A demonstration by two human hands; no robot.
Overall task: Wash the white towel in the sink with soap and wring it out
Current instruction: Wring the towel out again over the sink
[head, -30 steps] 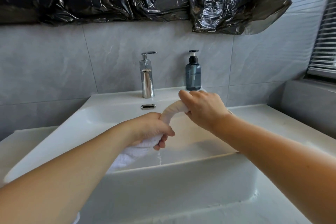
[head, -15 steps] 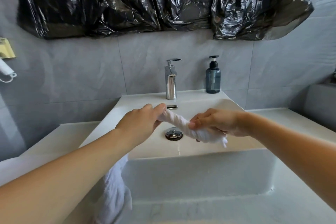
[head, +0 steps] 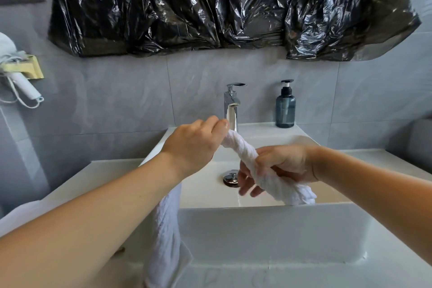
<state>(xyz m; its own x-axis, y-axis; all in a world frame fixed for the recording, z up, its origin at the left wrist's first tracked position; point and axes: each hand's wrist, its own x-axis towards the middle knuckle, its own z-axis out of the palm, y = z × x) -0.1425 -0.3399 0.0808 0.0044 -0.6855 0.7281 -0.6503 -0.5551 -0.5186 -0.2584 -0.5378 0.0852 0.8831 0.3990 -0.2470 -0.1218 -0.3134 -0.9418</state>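
Wringing over the white ceramic sink (head: 268, 229), we've changed hold on the white towel (head: 243, 149). A second ago the left hand clamped low near the front rim and the right was up by the tap; half a second ago the roll lay nearly level between us. Now the left hand (head: 194, 145) is up near the chrome faucet (head: 231, 110), fingers curled round the upper end, and the right hand (head: 280, 166) sits lower, just right of the drain plug (head: 231, 176).

Right thumb and palm grip the twisted roll, but the lower fingers (head: 245, 184) are splayed loose, so we judge that hand mid-regrip rather than torquing.

Towel's middle is rope-twisted above the basin; one tail pokes past the right hand toward the front rim, the other hangs under the left forearm, outside the sink front.

Faucet shows no flow; soap dispenser (head: 285, 110) stands untouched at the back ledge. We judge washing done, wring step underway, hanging tail not yet squeezed.
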